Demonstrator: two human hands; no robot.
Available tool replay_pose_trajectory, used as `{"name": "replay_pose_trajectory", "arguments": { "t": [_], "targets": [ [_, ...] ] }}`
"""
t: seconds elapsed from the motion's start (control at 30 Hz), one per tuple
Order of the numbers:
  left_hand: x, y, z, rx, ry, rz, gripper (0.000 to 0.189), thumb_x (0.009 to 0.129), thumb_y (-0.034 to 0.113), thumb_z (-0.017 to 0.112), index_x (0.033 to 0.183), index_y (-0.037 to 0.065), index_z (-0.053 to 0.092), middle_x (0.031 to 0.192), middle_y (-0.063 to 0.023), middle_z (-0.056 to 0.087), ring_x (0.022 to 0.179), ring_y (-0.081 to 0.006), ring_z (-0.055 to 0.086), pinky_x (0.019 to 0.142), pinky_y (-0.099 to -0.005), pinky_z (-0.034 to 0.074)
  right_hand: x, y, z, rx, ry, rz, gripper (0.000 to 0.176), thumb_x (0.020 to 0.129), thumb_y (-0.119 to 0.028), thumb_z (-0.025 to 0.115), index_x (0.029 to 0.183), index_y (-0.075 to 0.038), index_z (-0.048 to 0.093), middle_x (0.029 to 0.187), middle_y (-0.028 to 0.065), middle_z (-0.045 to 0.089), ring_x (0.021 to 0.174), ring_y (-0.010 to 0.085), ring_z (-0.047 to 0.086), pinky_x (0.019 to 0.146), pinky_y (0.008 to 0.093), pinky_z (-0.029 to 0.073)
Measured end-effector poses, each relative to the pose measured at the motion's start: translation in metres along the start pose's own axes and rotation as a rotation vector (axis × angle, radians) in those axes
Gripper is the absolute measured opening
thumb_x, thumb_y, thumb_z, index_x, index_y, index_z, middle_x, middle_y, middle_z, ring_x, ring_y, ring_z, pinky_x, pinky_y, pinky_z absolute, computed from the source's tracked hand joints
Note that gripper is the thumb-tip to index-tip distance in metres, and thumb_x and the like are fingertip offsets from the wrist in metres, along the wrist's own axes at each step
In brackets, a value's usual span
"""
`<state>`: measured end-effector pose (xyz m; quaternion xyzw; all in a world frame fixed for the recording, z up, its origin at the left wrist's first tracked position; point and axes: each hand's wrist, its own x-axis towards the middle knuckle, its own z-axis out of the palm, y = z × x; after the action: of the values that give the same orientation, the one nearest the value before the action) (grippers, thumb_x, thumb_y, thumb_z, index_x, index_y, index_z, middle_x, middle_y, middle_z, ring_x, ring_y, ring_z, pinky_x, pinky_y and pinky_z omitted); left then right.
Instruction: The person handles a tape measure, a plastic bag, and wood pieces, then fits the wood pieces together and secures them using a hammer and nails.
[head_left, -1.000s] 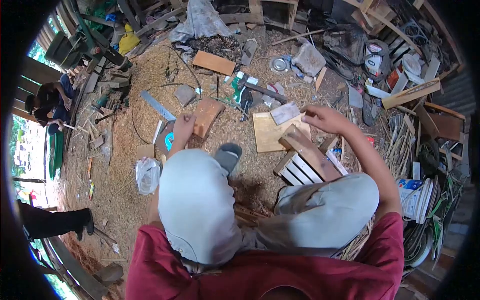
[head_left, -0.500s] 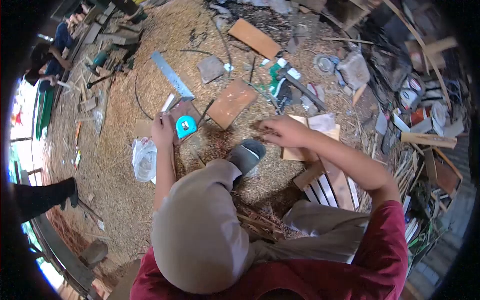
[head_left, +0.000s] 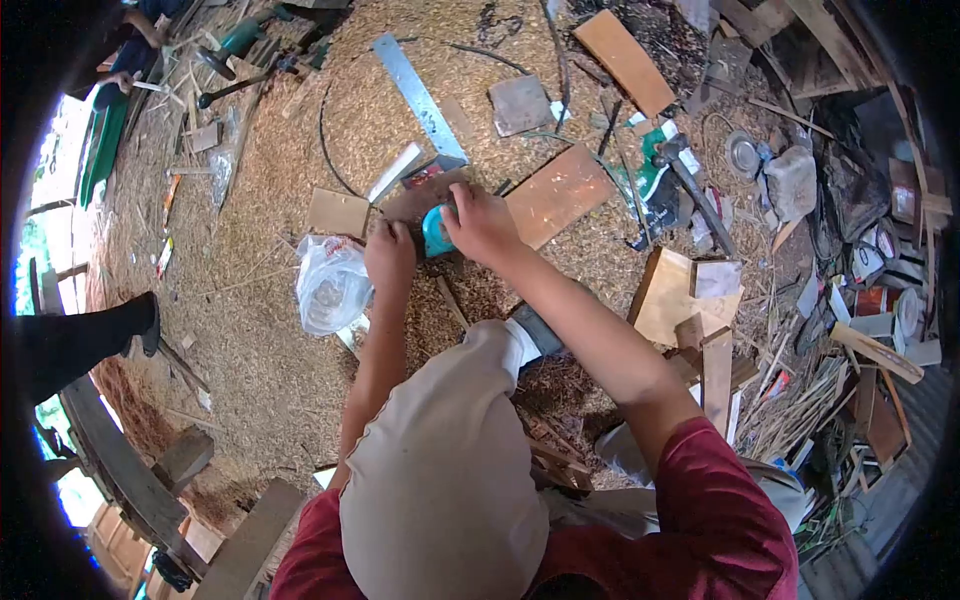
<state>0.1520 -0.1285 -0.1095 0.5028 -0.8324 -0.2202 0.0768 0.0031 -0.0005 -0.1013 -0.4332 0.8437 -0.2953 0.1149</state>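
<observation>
A teal tape measure (head_left: 436, 232) lies against a dark brown wooden board (head_left: 408, 206) in front of me. My right hand (head_left: 482, 226) is at the tape measure's right side, fingers curled, with the thumb against its case. My left hand (head_left: 390, 252) is closed at the board's near left edge; its fingertips are partly hidden. Beyond the board are a metal ruler (head_left: 418, 98) and a pale strip (head_left: 395, 172). An orange-brown board (head_left: 562, 195) lies to the right of my right hand.
A clear plastic bag (head_left: 333, 285) sits left of my left hand. A hammer (head_left: 700, 200), a stone block (head_left: 520, 106) and wood pieces (head_left: 680, 290) lie to the right. Another person's leg (head_left: 90, 340) is at the left. Wood shavings cover the ground.
My right hand has moved left, from above the shoe to the tape measure. My left hand stays by the board. The camera view has shifted, so the ground items appear farther right.
</observation>
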Motion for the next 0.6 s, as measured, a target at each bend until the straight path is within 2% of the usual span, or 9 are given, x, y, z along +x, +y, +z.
{"name": "replay_pose_trajectory", "arguments": {
  "t": [0.07, 0.1, 0.2, 0.23, 0.33, 0.43, 0.53, 0.6],
  "targets": [
    [-0.003, -0.008, -0.005, -0.109, 0.029, 0.047, 0.037, 0.103, 0.028, 0.052, 0.105, -0.004, 0.071, 0.103, -0.031, 0.072, 0.101, -0.0501, 0.067, 0.09, -0.0585, 0.051, 0.0, 0.001, 0.002, 0.061, 0.011, -0.005, 0.048, 0.1, -0.035, 0.064, 0.13, 0.003, 0.058, 0.111, 0.0266, 0.068, 0.1, 0.0448, 0.067, 0.088, 0.055, 0.053],
    [0.0, -0.017, -0.011, -0.157, -0.067, 0.026, 0.033, 0.102, 0.025, 0.056, 0.111, -0.004, 0.069, 0.107, -0.03, 0.07, 0.104, -0.0494, 0.066, 0.092, -0.0571, 0.05, -0.002, 0.0, -0.001, 0.093, 0.012, -0.004, 0.049, 0.1, -0.035, 0.064, 0.131, 0.003, 0.058, 0.112, 0.0263, 0.068, 0.099, 0.0442, 0.068, 0.087, 0.0551, 0.053],
    [0.005, -0.036, -0.017, -0.064, 0.159, 0.127, 0.033, 0.101, 0.023, 0.06, 0.12, -0.003, 0.067, 0.106, -0.0278, 0.07, 0.103, -0.0497, 0.065, 0.091, -0.0566, 0.051, -0.012, 0.001, -0.01, 0.152, 0.015, -0.077, 0.05, 0.1, -0.031, 0.067, 0.135, 0.003, 0.054, 0.129, 0.035, 0.062, 0.116, 0.0501, 0.063, 0.099, 0.0566, 0.051],
    [0.01, -0.041, -0.018, -0.016, 0.255, 0.159, 0.038, 0.099, 0.026, 0.065, 0.122, -0.004, 0.065, 0.105, -0.0264, 0.068, 0.103, -0.0496, 0.065, 0.089, -0.0562, 0.052, -0.016, -0.002, -0.01, 0.111, 0.052, -0.119, 0.052, 0.1, -0.031, 0.067, 0.136, 0.003, 0.053, 0.133, 0.0361, 0.059, 0.119, 0.0516, 0.061, 0.101, 0.0575, 0.049],
    [0.025, -0.047, -0.018, 0.101, 0.235, -0.131, 0.055, 0.1, 0.044, 0.066, 0.125, -0.005, 0.067, 0.12, -0.0285, 0.072, 0.107, -0.0497, 0.069, 0.093, -0.0533, 0.054, -0.023, -0.016, -0.006, 0.023, 0.125, -0.203, 0.057, 0.1, -0.032, 0.068, 0.14, 0.005, 0.051, 0.143, 0.0377, 0.051, 0.125, 0.0548, 0.056, 0.106, 0.0598, 0.046],
    [0.065, -0.073, -0.011, 0.06, -0.022, -0.436, 0.089, 0.088, 0.069, 0.072, 0.126, -0.01, 0.061, 0.124, -0.0305, 0.069, 0.118, -0.0465, 0.067, 0.098, -0.0515, 0.055, -0.023, -0.032, -0.004, -0.031, 0.099, -0.164, 0.061, 0.1, -0.035, 0.067, 0.144, 0.003, 0.049, 0.148, 0.0364, 0.047, 0.13, 0.0551, 0.052, 0.109, 0.0602, 0.044],
    [0.08, -0.059, -0.014, 0.146, -0.066, -0.522, 0.123, 0.073, 0.09, 0.07, 0.133, -0.016, 0.054, 0.134, -0.032, 0.066, 0.129, -0.0441, 0.065, 0.106, -0.0484, 0.053, -0.024, -0.042, -0.002, -0.112, 0.062, -0.105, 0.064, 0.1, -0.038, 0.066, 0.148, 0.001, 0.048, 0.151, 0.0365, 0.045, 0.136, 0.0551, 0.048, 0.113, 0.0591, 0.041],
    [0.087, -0.06, -0.011, 0.133, -0.099, -0.589, 0.135, 0.066, 0.095, 0.071, 0.136, -0.018, 0.051, 0.137, -0.0319, 0.065, 0.131, -0.0438, 0.064, 0.108, -0.0478, 0.052, -0.026, -0.042, -0.001, -0.119, 0.058, -0.09, 0.065, 0.101, -0.04, 0.066, 0.148, 0.0, 0.048, 0.152, 0.0371, 0.044, 0.138, 0.056, 0.047, 0.116, 0.0587, 0.04]
  ]
}}
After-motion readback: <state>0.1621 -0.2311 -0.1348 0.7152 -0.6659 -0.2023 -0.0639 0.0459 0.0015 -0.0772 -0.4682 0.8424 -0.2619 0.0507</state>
